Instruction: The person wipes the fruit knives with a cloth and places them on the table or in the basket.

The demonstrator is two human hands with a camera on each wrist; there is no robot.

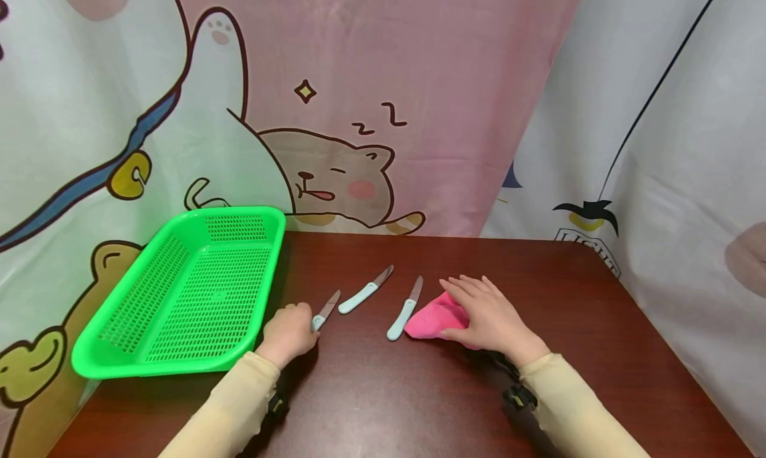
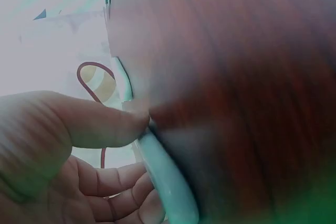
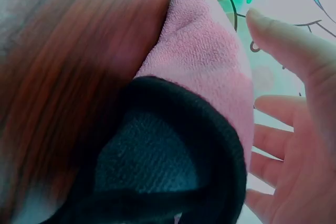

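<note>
My left hand (image 1: 290,333) grips a folding knife (image 1: 326,310) by its pale blue handle, blade pointing away, beside the green basket. In the left wrist view the thumb lies on the handle (image 2: 167,179) and the other fingers curl behind it. With fingers spread, my right hand (image 1: 487,315) rests over a crumpled pink cloth (image 1: 435,317). The right wrist view shows the cloth's fuzzy surface (image 3: 205,40) close beside the relaxed fingers. Between the hands lie two similar knives, one knife (image 1: 366,290) farther back and another knife (image 1: 405,308) next to the cloth.
A green plastic basket (image 1: 272,272) with perforated walls stands at the left on the brown table (image 1: 371,391). A curtain (image 1: 455,112) with cartoon animals hangs behind the table and along its sides.
</note>
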